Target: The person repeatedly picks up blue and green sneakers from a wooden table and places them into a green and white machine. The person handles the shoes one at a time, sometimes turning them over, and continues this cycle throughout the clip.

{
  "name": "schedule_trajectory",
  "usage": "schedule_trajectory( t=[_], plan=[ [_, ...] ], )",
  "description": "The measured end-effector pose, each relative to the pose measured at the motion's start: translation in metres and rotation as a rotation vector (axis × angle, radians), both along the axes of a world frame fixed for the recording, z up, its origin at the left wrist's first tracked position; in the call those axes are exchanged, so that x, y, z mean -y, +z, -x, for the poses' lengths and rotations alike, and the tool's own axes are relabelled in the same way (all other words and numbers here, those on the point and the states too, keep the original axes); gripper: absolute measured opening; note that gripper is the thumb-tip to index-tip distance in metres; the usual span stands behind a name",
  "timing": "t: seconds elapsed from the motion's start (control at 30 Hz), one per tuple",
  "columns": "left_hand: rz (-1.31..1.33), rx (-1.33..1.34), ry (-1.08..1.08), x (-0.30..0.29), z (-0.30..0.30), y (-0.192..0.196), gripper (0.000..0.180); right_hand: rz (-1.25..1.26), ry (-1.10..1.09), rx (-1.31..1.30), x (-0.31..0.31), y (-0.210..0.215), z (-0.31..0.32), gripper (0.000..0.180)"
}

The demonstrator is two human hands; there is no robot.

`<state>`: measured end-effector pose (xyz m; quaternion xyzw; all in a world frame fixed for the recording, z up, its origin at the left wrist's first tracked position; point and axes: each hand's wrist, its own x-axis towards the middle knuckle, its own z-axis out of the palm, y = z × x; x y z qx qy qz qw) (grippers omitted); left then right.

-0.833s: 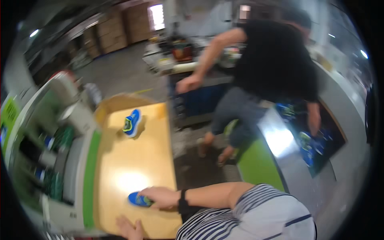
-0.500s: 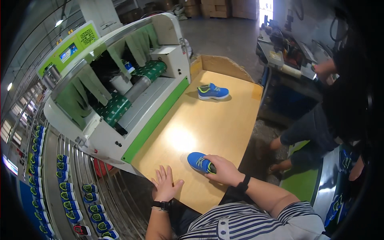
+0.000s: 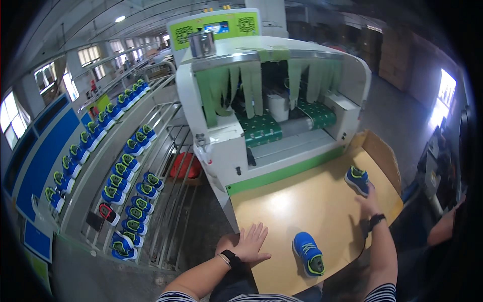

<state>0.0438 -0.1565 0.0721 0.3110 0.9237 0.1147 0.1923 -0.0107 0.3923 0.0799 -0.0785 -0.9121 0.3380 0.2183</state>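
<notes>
Two blue sneakers with lime-green collars and white soles are on the light wooden tabletop (image 3: 282, 216). The near sneaker (image 3: 308, 253) stands by the front edge, its toe pointing away from me and its laces upward; neither hand touches it. At the far right, my right hand (image 3: 370, 203) reaches to the toe of the far sneaker (image 3: 356, 179). Its thumb is spread away from the fingers, and the fingertips are partly hidden beside the shoe. My left hand (image 3: 250, 243) lies at the table's left front edge, fingers spread, holding nothing.
Beyond the table stands a white and green machine (image 3: 282, 171) with hanging cloth strips and a green belt (image 3: 259, 131). A rack (image 3: 173, 201) with rows of similar sneakers is on the left. A cardboard guard (image 3: 378, 156) borders the table's far right; another person's arm (image 3: 447, 226) shows at right.
My view has swung left. My right hand has let go of the near sneaker and stretched out to the far one. My left hand stays spread at the table edge.
</notes>
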Motion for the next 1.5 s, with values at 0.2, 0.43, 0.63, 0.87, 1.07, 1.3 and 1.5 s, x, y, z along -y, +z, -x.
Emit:
schedule_trajectory(
  t=[0.2,0.43,0.63,0.87,1.07,1.3,1.5],
  plan=[
    [0.035,0.056,0.051,0.013,-0.007,-0.001,0.109,-0.237,-0.346,0.640,0.021,0.026,0.083,0.098],
    [0.022,0.053,0.028,0.004,-0.003,-0.007,0.110,-0.231,-0.400,0.054,0.083,-0.030,0.017,0.064],
    [0.019,0.043,0.007,0.005,0.000,-0.009,0.115,0.119,-0.032,0.232,0.118,-0.002,-0.068,0.056],
    [-0.765,0.525,0.088,-0.008,0.028,0.046,0.120,0.490,0.436,0.345,0.217,0.139,-0.141,0.065],
    [-1.150,1.079,-0.395,-0.035,-0.020,0.121,0.098,0.135,0.860,0.500,0.258,0.193,-0.147,0.072],
    [-1.510,0.690,0.223,-0.051,0.023,0.191,0.069,0.217,0.245,0.196,0.242,0.073,-0.181,0.080],
    [-1.301,-0.785,0.521,-0.080,0.192,0.210,0.076,0.130,0.211,0.183,0.288,0.050,-0.214,0.086]
  ],
)
